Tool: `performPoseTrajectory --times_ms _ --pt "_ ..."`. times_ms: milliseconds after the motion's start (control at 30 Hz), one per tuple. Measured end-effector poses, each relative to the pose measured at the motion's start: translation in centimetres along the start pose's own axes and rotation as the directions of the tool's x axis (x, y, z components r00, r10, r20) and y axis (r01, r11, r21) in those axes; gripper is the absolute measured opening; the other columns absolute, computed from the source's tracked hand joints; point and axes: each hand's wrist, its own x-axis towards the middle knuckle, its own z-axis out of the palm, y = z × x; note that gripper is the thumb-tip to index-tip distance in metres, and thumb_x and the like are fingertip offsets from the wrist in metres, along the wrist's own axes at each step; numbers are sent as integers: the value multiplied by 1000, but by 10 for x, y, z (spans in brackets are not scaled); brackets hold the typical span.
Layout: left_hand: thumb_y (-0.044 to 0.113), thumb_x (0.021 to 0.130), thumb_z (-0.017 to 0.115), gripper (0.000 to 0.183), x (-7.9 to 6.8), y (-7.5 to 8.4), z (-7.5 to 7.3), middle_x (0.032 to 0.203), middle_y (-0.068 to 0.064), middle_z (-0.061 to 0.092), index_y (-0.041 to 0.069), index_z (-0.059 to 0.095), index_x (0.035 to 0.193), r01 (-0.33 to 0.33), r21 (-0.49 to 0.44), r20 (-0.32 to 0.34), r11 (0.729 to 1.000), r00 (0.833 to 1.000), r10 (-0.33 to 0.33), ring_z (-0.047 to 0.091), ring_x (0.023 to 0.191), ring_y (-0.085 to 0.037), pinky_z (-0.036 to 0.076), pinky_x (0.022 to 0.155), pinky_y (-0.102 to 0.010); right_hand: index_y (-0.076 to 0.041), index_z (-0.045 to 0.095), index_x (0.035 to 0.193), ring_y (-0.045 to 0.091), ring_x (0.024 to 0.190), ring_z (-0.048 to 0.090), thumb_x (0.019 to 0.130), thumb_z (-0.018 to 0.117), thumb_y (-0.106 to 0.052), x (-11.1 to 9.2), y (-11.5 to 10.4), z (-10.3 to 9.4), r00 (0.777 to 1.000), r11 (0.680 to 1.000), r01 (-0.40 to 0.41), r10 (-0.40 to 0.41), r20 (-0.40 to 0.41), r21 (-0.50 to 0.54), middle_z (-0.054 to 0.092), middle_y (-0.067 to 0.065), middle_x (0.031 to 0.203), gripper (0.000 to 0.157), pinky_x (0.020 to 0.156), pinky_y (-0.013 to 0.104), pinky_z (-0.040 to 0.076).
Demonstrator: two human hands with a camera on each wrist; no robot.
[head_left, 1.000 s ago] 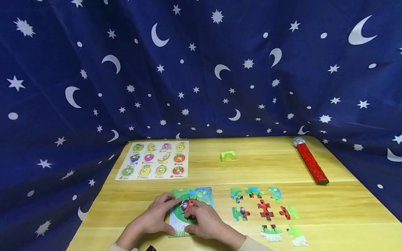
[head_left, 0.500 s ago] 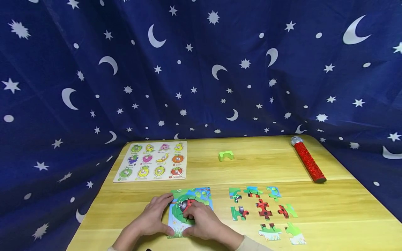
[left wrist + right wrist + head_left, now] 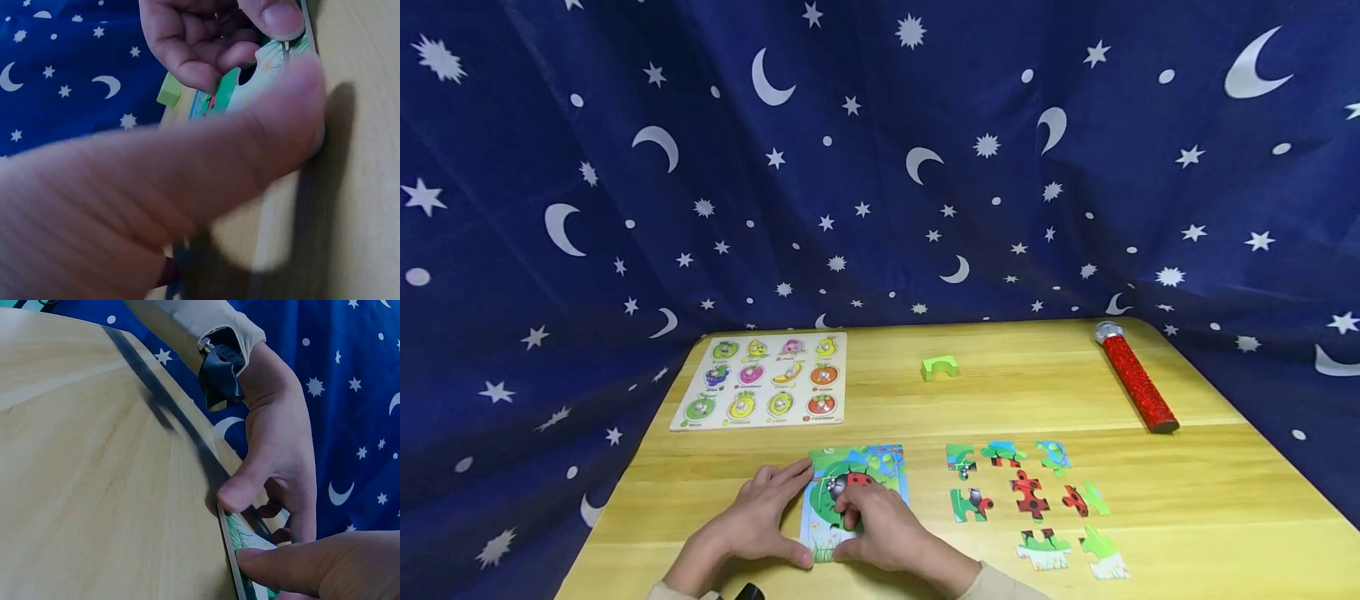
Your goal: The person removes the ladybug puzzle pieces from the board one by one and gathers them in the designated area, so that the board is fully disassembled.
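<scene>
A ladybug picture board (image 3: 891, 471) lies flat at the table's near side. Along its left side rests my left hand (image 3: 758, 521), index finger by the upper left corner and straight thumb at the lower left corner. My right hand (image 3: 887, 529) is curled over the lower middle of the board. Its thumb sits at the bottom edge and its bent fingers grip a white-and-green flowered puzzle piece (image 3: 267, 65) in the lower left corner. A dark notch in that piece shows beside the fingertips in the left wrist view. The right fingers hide part of the ladybug picture.
Several loose puzzle pieces (image 3: 1030, 497) lie spread to the right of the board. Behind them are a lime green arch block (image 3: 940, 363) and a red glittery microphone (image 3: 1138, 382). A fruit peg board (image 3: 760, 383) lies at the back left. A starry blue curtain (image 3: 880, 167) surrounds the table.
The right fingers have shifted slightly over the lower left of the board. The left hand keeps its place at the board's side. The head view has moved a little.
</scene>
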Motion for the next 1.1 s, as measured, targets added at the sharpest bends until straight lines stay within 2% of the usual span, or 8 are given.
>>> performPoseTrajectory --times_ms 100,333,467,700,967,1100 --pt "69 53 83 123 0 2 -1 159 -8 34 8 40 150 1 11 4 1000 1000 -1 37 113 -18 34 91 -41 -16 66 92 -5 74 46 65 91 -28 0 2 0 1000 1000 4 -4 -14 -10 59 -15 74 39 72 17 41" --pt "72 54 81 124 9 1 7 159 -8 34 8 38 151 -11 13 -46 1000 999 12 36 111 -16 34 91 -41 -15 69 89 -3 77 47 64 91 -25 0 14 -4 998 1000 19 -19 -62 -3 60 -10 76 35 72 16 42" --pt "71 55 81 120 18 0 13 157 -7 37 9 40 150 -30 2 -91 1000 995 30 37 114 -16 35 91 -41 -13 69 91 -1 78 48 65 90 -24 1 22 -10 998 1000 1 0 -57 16 61 -8 77 34 73 18 42" --pt "69 58 81 110 25 -3 20 154 -2 43 13 47 146 -60 -8 -158 998 986 58 38 106 -10 35 90 -37 -13 70 92 0 78 49 66 90 -25 3 32 -17 998 999 -25 26 -59 27 61 -7 77 35 72 19 42" --pt "65 65 80 103 26 -7 16 156 -4 41 12 46 147 -101 -21 -124 995 987 97 38 111 -13 35 92 -39 -13 70 92 0 77 48 66 90 -25 4 32 -16 998 999 -35 36 -49 35 60 -8 77 35 72 19 41" --pt "66 66 79 103 26 -8 15 156 -4 40 12 46 147 -103 -23 -111 994 989 100 38 110 -12 35 90 -35 -13 70 93 0 77 47 67 89 -23 1 31 -17 997 998 -34 38 -65 59 60 -6 77 33 71 18 40"
